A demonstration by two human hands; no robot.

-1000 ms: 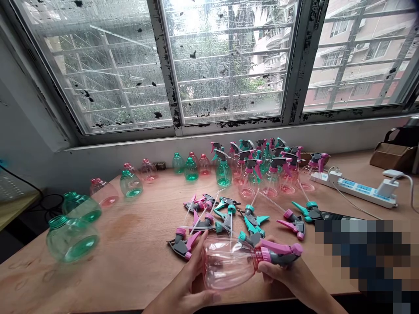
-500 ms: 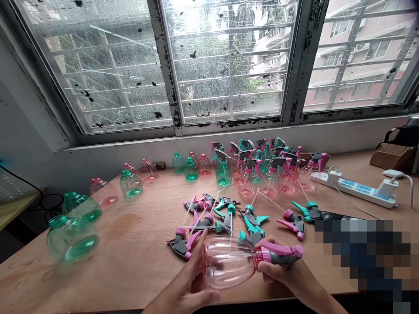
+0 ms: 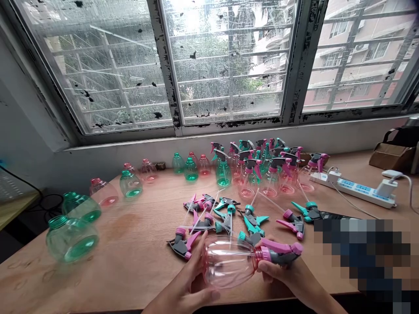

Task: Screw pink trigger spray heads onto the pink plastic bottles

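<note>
A clear pink bottle (image 3: pixel 229 264) lies on its side in the air near the table's front edge, its base toward the left. My left hand (image 3: pixel 193 279) holds it round the base. At its neck, my right hand (image 3: pixel 281 272) has its fingers on the pink collar of a pink and grey spray head (image 3: pixel 283 250), which sits on the bottle's mouth. Just beyond the hands, several loose pink and teal spray heads (image 3: pixel 252 220) with white tubes lie on the table (image 3: pixel 131 261).
Open green and pink bottles (image 3: pixel 72 240) stand along the left and back. Bottles with spray heads (image 3: pixel 223 170) crowd the back middle. At the right are a white power strip (image 3: pixel 356 188) with cables, a brown bag (image 3: pixel 393 155) and a dark, pixelated object (image 3: pixel 363 253).
</note>
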